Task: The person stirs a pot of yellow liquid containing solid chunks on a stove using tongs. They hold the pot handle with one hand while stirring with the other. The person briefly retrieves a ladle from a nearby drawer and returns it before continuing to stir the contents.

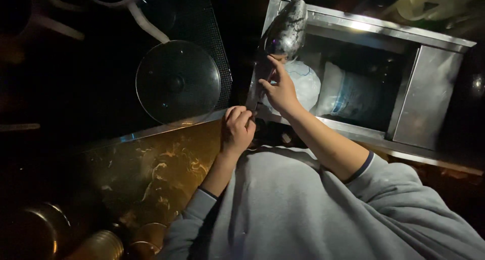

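A large metal scoop (287, 28) stands tilted over the left end of a stainless steel bin (404, 38), its handle running down toward the counter edge. My left hand (237, 130) is a closed fist around the handle's lower end. My right hand (279, 88) reaches into the bin with its fingers spread. Its index finger touches the underside of the scoop bowl and its thumb lies by the handle. Under that hand lies a clear plastic bag of ice (306, 86), with a second bag (349, 96) beside it.
A round glass lid (178, 82) lies on a black mesh mat (202, 17) left of the bin. White handled cups (129, 2) stand behind it. A gold-veined dark counter (151, 169) is in front, with metal tins (101, 245) at the lower left.
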